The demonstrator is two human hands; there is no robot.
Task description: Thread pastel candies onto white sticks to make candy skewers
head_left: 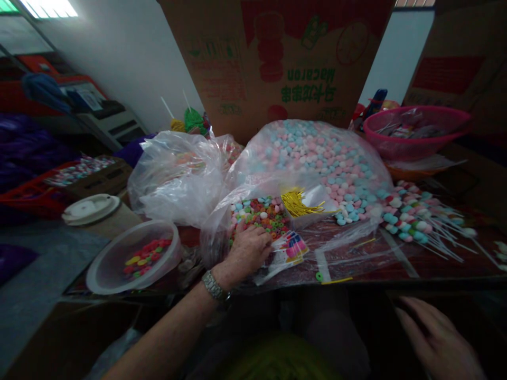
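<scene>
My left hand (250, 247), with a metal watch on the wrist, reaches into a pile of colourful ring-shaped candies (273, 212) in a clear plastic bag. Its fingers are curled down and closed among the rings, and the tips are hidden. Printed cards (292, 248) lie right beside this hand. Behind them is a bundle of gold twist ties (297, 203). At the lower right, my right hand (439, 338) hangs below the table edge, dim and slightly blurred. Its fingers are stretched out, and I see nothing in them.
A big bag of pastel candy balls (317, 153) fills the back, before a cardboard box (277, 63). Finished-looking candy sticks (420, 221) lie right, under a pink basin (415, 140). A white bowl (97, 269) holds candies at left. A green ring (319, 276) lies near the front edge.
</scene>
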